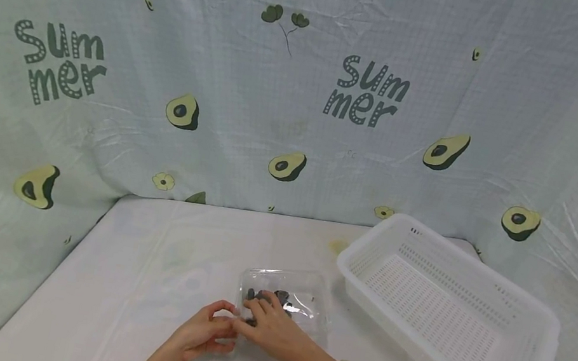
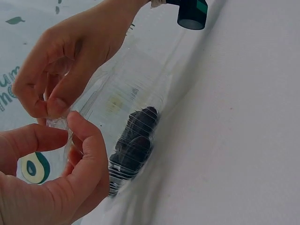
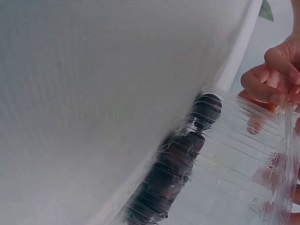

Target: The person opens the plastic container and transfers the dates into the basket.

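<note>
A clear plastic box with ribbed walls lies on the white table, several dark, rounded pieces gathered along one side inside it. What kind they are is hard to tell through the plastic. At the box's left edge my left hand pinches the rim between thumb and fingers. My right hand reaches over the box from the right, and its thumb and fingertips grip the same rim right beside the left fingertips. In the right wrist view, the left hand is at the rim; the right fingers show only partly through the plastic.
A large white perforated basket stands to the right of the box. Behind the white table hangs a pale sheet printed with avocados and lettering. A small black device sits at my right wrist.
</note>
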The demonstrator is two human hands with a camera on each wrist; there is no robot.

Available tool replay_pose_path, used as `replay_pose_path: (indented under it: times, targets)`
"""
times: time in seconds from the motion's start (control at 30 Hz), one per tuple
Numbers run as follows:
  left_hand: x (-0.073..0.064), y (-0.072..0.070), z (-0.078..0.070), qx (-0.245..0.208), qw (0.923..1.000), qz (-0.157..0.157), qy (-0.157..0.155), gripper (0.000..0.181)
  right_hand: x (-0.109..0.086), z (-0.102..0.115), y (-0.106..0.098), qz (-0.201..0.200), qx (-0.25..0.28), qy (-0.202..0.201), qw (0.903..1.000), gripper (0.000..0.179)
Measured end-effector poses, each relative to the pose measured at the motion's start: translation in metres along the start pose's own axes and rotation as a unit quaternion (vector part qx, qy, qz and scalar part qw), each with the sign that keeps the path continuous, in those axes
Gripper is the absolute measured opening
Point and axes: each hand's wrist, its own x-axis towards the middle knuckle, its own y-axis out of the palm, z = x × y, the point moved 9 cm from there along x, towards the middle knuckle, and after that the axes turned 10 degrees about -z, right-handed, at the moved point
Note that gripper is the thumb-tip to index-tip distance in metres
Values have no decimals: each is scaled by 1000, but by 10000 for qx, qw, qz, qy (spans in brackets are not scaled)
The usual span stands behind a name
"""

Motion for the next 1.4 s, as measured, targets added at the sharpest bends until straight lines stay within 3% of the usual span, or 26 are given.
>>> replay_pose_path:
  times: [0.2, 0.53, 0.8, 1.03, 1.4]
  targets:
    - [-1, 0, 0, -21, 10000, -11, -47, 24, -2, -1, 0, 126, -77, 57, 9999, 34]
    - [0, -1, 4, 41, 9999, -129, -103, 25, -20, -9, -7, 195, 462, 383, 9980, 41]
    - [-1, -2, 3, 34, 9997, -213, -126, 29, -39, -23, -17, 629, 279, 683, 9953, 46]
    - [-2, -3, 3, -34, 9994, -293, -171, 39, -57, -37, -30, 286, 315, 751, 9963, 43]
    - [-3, -2, 2, -78, 9992, -356, -138, 37, -79, -52, -50, -38, 394, 984, 9944, 32]
